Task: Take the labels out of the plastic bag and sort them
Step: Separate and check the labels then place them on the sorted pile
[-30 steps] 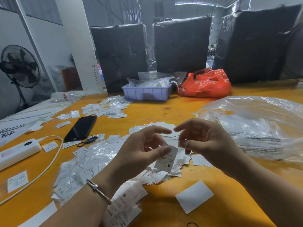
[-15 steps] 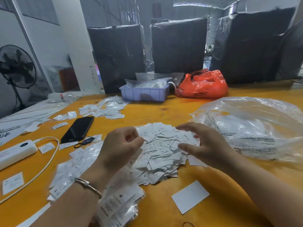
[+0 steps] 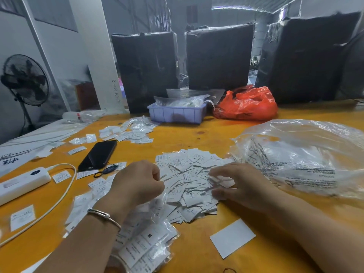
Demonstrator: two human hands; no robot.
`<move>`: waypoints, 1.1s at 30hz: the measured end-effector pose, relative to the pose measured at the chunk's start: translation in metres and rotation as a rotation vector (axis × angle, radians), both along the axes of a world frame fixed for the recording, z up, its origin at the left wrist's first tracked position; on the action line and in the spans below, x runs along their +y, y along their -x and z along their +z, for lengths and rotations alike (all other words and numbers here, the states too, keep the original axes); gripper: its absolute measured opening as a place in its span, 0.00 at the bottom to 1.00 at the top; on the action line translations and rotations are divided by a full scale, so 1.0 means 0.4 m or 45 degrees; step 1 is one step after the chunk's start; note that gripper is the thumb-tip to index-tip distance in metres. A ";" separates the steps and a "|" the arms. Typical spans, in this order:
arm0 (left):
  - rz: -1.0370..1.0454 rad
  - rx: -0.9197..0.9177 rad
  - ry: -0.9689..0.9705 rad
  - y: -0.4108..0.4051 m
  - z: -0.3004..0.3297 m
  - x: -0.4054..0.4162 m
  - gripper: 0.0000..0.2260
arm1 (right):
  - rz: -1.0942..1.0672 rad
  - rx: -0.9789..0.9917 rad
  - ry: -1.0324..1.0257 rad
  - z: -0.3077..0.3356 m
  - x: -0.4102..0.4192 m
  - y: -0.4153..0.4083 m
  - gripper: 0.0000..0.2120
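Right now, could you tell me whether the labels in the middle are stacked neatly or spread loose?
Spread loose: the labels lie overlapping at all angles in a heap on the table.

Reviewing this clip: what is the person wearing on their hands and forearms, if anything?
Both forearms are bare, with no sleeves in view. The left hand has a thin silver-coloured bangle at the wrist. The right hand shows no glove, ring or band on the parts visible.
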State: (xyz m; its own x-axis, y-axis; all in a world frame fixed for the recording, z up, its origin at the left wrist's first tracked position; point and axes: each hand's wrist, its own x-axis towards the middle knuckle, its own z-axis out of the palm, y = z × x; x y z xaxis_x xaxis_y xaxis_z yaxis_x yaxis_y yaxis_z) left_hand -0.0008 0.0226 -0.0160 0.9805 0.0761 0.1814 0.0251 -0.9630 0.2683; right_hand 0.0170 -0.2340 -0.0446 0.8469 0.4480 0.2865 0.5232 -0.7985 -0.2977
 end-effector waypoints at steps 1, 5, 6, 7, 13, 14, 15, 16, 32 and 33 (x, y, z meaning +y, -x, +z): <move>-0.003 -0.007 0.000 0.000 0.000 -0.001 0.02 | 0.006 -0.016 0.006 -0.002 0.003 0.001 0.31; -0.087 -0.148 0.041 -0.002 -0.009 -0.009 0.03 | 0.069 0.008 0.131 -0.004 0.031 0.006 0.34; -0.149 -0.190 0.083 -0.001 -0.014 -0.014 0.03 | 0.085 0.039 0.176 -0.006 0.037 0.008 0.32; -0.221 -0.215 0.131 -0.001 -0.020 -0.018 0.03 | 0.096 0.069 0.216 -0.007 0.041 0.009 0.30; -0.502 -0.117 0.195 -0.004 -0.051 -0.048 0.21 | 0.078 0.011 0.128 -0.002 0.040 0.015 0.25; -0.518 -0.076 0.189 -0.005 -0.055 -0.048 0.23 | 0.062 -0.029 0.102 0.001 0.039 0.016 0.24; -0.531 -0.036 0.188 -0.006 -0.057 -0.047 0.24 | 0.046 -0.069 0.079 0.005 0.038 0.017 0.23; -0.538 -0.011 0.192 -0.005 -0.058 -0.046 0.25 | 0.038 -0.107 0.059 0.009 0.037 0.019 0.22; -0.707 -0.129 -0.064 -0.003 -0.061 -0.094 0.19 | -0.031 -0.043 -0.094 0.020 0.027 0.021 0.20; -0.712 -0.170 -0.078 -0.002 -0.061 -0.097 0.18 | -0.031 -0.021 -0.108 0.024 0.025 0.023 0.19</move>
State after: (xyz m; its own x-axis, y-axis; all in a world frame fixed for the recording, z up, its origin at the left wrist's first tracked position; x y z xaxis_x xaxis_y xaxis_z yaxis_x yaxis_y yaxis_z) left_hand 0.0000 -0.0164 -0.0406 0.8369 -0.4616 0.2941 -0.5223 -0.8341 0.1771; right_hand 0.0078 -0.2239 -0.0348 0.8519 0.4013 0.3364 0.5096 -0.7832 -0.3562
